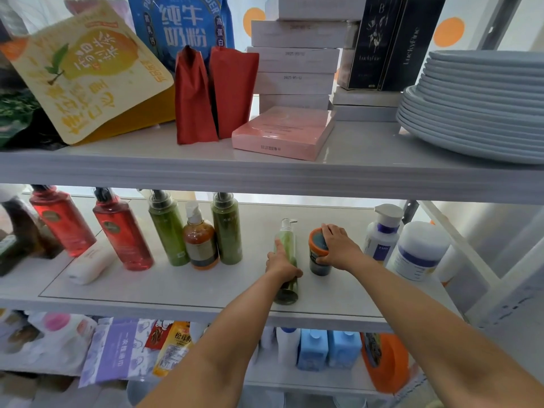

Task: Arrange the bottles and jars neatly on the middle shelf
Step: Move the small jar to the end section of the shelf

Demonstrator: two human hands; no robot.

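Though blurry — slim bottle (287, 244), perhaps-plastic jar (318, 242).

The middle shelf (176, 287) has a bare stretch between the dark green bottle (227, 231) and the pale green pump bottle (288, 241), open to the front edge. A narrower gap separates the orange-lidded jar (318, 241) from the white pump bottle (382, 235). The upper shelf board (265, 175) caps headroom (the tall pumps at the left rise behind its edge). A white tube (91, 266) lies across the front left.
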